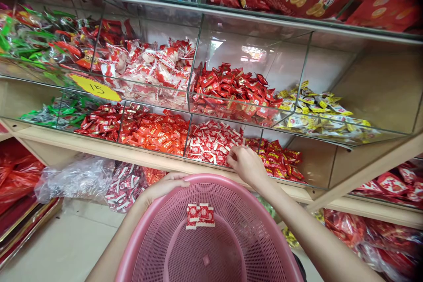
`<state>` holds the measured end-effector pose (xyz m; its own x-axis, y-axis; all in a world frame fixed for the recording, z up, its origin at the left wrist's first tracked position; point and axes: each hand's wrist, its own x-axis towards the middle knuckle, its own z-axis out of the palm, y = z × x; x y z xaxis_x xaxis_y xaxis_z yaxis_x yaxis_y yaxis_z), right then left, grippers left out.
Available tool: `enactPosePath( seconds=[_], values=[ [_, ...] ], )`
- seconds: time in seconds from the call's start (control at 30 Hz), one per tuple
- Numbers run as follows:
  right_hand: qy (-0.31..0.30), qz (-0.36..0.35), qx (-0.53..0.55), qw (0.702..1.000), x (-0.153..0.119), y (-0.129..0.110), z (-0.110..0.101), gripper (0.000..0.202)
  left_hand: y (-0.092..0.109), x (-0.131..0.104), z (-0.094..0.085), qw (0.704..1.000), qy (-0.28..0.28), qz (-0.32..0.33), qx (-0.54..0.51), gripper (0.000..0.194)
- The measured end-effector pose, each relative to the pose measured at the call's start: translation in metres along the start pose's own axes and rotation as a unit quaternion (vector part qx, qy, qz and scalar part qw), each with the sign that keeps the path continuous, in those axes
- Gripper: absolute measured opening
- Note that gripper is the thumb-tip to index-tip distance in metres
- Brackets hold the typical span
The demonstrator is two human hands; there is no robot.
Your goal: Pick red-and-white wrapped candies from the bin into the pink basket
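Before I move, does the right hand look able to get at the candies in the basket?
Probably yes. The right hand is just past the far rim of the basket, whose top is open. Nothing covers the candies, and the left hand, on the rim, looks clear of the way.

Bright, diffuse light | glare on clear panels | dark upper-right corner

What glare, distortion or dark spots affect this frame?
Head view: bright reflections on the clear bin panel behind red packets; black upper-right corner; slanted, wide-angle-looking shelf lines; digits on the yellow tag legible; right hand clearly outlined.
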<state>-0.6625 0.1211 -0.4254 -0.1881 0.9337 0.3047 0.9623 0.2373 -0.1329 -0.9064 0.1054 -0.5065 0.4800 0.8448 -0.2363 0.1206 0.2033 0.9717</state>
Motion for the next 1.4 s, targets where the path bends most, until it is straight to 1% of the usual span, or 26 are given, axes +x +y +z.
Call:
enactPosePath(
  seconds=[0.1, 0.2, 0.27, 0.37, 0.43, 0.5, 0.53, 0.57, 0.6, 0.67, 0.73, 0.77, 0.8, 0.83, 0.87, 0.9, 0.93, 1.0, 1.07, 1.13, 1.2, 1.27, 1.4],
  values=[
    [0.021, -0.006, -0.027, 0.999, -0.006, 0.002, -0.001, 0.013, -0.001, 0.000, 0.001, 1.000, -0.013, 0.000, -0.025, 0.032],
    [0.018, -0.016, -0.011, 1.000, -0.009, 0.008, 0.000, 0.014, -0.001, -0.001, 0.001, 1.000, -0.006, -0.003, -0.029, 0.033],
    [0.029, -0.028, 0.008, 0.999, -0.010, 0.011, -0.001, 0.015, -0.001, -0.001, 0.001, 1.000, 0.000, -0.005, -0.022, 0.034],
    [0.067, -0.045, 0.043, 0.996, -0.012, 0.012, -0.010, 0.016, 0.000, -0.001, 0.001, 1.000, 0.004, -0.004, -0.012, 0.032],
    [0.092, -0.058, 0.084, 0.990, -0.017, 0.008, -0.020, 0.017, -0.001, 0.000, 0.001, 1.000, 0.004, 0.001, -0.010, 0.028],
    [0.090, -0.070, 0.155, 0.981, -0.025, 0.001, -0.026, 0.018, -0.001, 0.001, 0.001, 1.000, 0.007, 0.004, -0.012, 0.026],
    [0.071, -0.073, 0.202, 0.974, -0.030, -0.003, -0.027, 0.019, -0.002, 0.001, 0.001, 1.000, 0.011, 0.000, -0.015, 0.026],
    [0.038, -0.076, 0.257, 0.963, -0.035, -0.008, -0.026, 0.020, -0.002, 0.001, 0.001, 1.000, 0.015, -0.008, -0.019, 0.027],
    [-0.009, -0.076, 0.315, 0.946, -0.040, -0.012, -0.023, 0.021, -0.001, 0.001, 0.001, 0.999, 0.019, -0.016, -0.022, 0.028],
    [-0.116, -0.072, 0.422, 0.896, -0.050, -0.019, -0.012, 0.025, 0.000, 0.001, 0.002, 0.999, 0.016, -0.028, -0.032, 0.029],
    [-0.197, -0.058, 0.497, 0.843, -0.056, -0.022, 0.002, 0.029, 0.002, 0.000, 0.002, 0.999, 0.006, -0.027, -0.037, 0.028],
    [-0.220, -0.046, 0.520, 0.824, -0.058, -0.022, 0.009, 0.031, 0.002, 0.000, 0.002, 0.999, 0.003, -0.023, -0.035, 0.027],
    [-0.235, -0.034, 0.535, 0.811, -0.060, -0.021, 0.016, 0.032, 0.002, 0.000, 0.002, 0.999, 0.000, -0.019, -0.029, 0.027],
    [-0.245, -0.023, 0.541, 0.804, -0.061, -0.020, 0.021, 0.032, 0.002, -0.001, 0.002, 1.000, 0.000, -0.016, -0.020, 0.028],
    [-0.250, -0.015, 0.539, 0.805, -0.062, -0.018, 0.026, 0.032, 0.002, 0.000, 0.002, 1.000, 0.001, -0.013, -0.012, 0.029],
    [-0.250, -0.012, 0.527, 0.812, -0.063, -0.016, 0.030, 0.032, 0.002, 0.000, 0.002, 1.000, 0.001, -0.011, -0.006, 0.031],
    [-0.243, -0.014, 0.505, 0.828, -0.064, -0.014, 0.033, 0.030, 0.001, 0.000, 0.001, 1.000, 0.000, -0.009, -0.005, 0.032],
    [-0.207, -0.024, 0.430, 0.878, -0.067, -0.010, 0.040, 0.027, 0.000, 0.000, 0.001, 1.000, -0.008, -0.006, -0.013, 0.034],
    [-0.164, -0.042, 0.318, 0.933, -0.073, -0.007, 0.048, 0.026, 0.000, 0.001, 0.001, 1.000, -0.015, -0.003, -0.019, 0.033],
    [-0.139, -0.059, 0.190, 0.970, -0.078, -0.005, 0.054, 0.026, 0.000, 0.000, 0.001, 1.000, -0.016, -0.003, -0.020, 0.032],
    [-0.137, -0.079, 0.077, 0.984, -0.084, -0.006, 0.058, 0.025, 0.000, 0.000, 0.002, 1.000, -0.013, -0.002, -0.022, 0.032],
    [-0.146, -0.097, -0.002, 0.985, -0.087, -0.008, 0.060, 0.023, 0.000, 0.000, 0.002, 1.000, -0.013, -0.003, -0.025, 0.034],
    [-0.160, -0.129, -0.083, 0.975, -0.090, -0.012, 0.063, 0.017, -0.001, 0.000, 0.002, 0.999, -0.017, -0.004, -0.031, 0.035]
  ],
)
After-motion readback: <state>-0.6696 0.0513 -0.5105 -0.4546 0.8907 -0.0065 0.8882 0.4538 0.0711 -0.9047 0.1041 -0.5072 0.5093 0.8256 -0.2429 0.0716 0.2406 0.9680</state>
